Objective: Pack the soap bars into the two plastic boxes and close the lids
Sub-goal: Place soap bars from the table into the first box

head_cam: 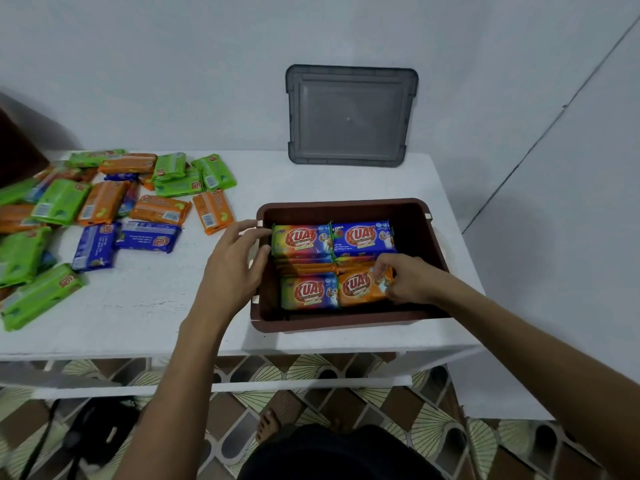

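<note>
Orange soap bar (358, 288) sits in the near right corner of the brown box (346, 205), and the right hand (410, 282) is right on it: fingers curled down, thumb and fingertips pinching the bar's right end, wrist crossing the box's right wall. Just left of that grip, touching the orange one, lies a rainbow bar (309, 293). Beyond the knuckles, a blue bar (363, 237) and a second rainbow bar (300, 241) lie side by side, labels up, and more wrappers show in a lower layer between the two rows. Over to the left hand (231, 268): it holds nothing, fingers spread and loosely bent, fingertips at the box's left rim, though whether they press on it I cannot tell. Its palm hangs over the white table (156, 306). Away to the left of that hand, well apart from the box, the loose soap bars (104, 209) lie scattered on the table, green, orange and blue, some overlapping. Beyond both hands a grey lid (349, 116) stands upright against the wall, its lower edge on the table's far side. The box itself stands open on top.
</note>
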Available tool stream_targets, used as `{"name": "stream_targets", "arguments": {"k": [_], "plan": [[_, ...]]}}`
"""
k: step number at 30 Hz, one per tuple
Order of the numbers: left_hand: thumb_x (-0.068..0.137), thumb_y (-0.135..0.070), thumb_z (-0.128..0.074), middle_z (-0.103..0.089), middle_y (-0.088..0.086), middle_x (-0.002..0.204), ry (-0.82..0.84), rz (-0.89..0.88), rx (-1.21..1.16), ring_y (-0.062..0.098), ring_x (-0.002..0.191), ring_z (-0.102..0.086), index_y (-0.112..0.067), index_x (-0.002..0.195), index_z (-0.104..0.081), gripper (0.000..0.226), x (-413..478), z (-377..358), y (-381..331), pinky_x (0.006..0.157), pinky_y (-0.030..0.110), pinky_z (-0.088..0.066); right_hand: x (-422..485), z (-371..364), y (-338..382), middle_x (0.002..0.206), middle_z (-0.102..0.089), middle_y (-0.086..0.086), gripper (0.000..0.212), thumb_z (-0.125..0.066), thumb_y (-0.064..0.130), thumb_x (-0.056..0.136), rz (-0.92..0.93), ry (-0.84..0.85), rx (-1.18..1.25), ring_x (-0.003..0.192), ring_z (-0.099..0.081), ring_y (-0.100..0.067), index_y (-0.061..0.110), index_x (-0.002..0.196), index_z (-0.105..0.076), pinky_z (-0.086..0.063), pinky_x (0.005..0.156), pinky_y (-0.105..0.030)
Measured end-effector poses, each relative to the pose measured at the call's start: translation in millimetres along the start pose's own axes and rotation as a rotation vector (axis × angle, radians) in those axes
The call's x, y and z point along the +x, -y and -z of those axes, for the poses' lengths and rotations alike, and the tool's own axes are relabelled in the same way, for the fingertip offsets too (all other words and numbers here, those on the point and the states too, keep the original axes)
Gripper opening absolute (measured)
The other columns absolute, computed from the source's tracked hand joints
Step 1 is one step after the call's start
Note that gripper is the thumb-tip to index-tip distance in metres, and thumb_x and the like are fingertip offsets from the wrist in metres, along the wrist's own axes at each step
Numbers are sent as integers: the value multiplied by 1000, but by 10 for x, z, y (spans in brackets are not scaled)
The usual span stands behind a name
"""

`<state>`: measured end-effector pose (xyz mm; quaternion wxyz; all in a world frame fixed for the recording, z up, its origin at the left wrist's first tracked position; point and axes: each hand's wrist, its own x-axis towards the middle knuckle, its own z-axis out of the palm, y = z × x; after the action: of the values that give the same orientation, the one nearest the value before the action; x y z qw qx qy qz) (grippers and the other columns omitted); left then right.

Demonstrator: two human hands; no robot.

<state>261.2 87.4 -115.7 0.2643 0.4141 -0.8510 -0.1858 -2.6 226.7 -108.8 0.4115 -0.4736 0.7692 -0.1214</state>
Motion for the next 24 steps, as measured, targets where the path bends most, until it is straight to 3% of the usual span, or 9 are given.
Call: {"name": "stream_targets", "arguments": {"k": [4,10,13,17,20,24], "plan": [[95,-17,-58,-53,5,133,-5,-27,0,20,119,-53,-13,118,-66,25,-1,-13,34,92,27,-40,151,-77,-28,139,-44,-8,16,-63,10,89,70,-28,-401,124,-48,-26,14,102,-53,-50,92,-32],[96,-26,-54,-52,3,135,7,-59,-98,17,123,-49,-15,120,-64,28,-16,-28,122,98,28,-41,90,-8,308,114,-62,-5,16,-49,34,97,91,-113,-783,96,-62,-20,20,102,-54,-55,77,-34],[98,-34,-51,-50,-5,137,24,-42,-171,12,127,-45,-24,128,-58,32,-31,8,279,99,29,-41,102,84,735,92,-68,1,15,-50,33,97,260,-246,-564,77,-64,-15,21,96,-59,-56,68,-33],[97,-25,-54,-54,-4,131,5,28,-143,15,119,-51,-25,133,-52,36,37,139,711,95,31,-44,349,-34,1427,60,-58,7,9,-55,19,95,609,-437,-185,49,-52,-7,14,92,-62,-43,53,-23],[93,-22,-60,-59,3,130,8,154,33,24,119,-54,-19,126,-59,33,183,287,1167,94,36,-44,764,-308,1900,79,-62,0,14,-51,20,95,655,-493,-192,64,-56,-9,15,104,-60,-49,66,-32],[84,-12,-61,-51,8,140,140,299,255,35,124,-45,-20,132,-56,48,392,522,1819,96,50,-42,1504,-662,2354,120,-49,-14,40,-46,18,97,576,-249,-467,92,-57,-34,22,136,-45,-48,77,-41]]}}
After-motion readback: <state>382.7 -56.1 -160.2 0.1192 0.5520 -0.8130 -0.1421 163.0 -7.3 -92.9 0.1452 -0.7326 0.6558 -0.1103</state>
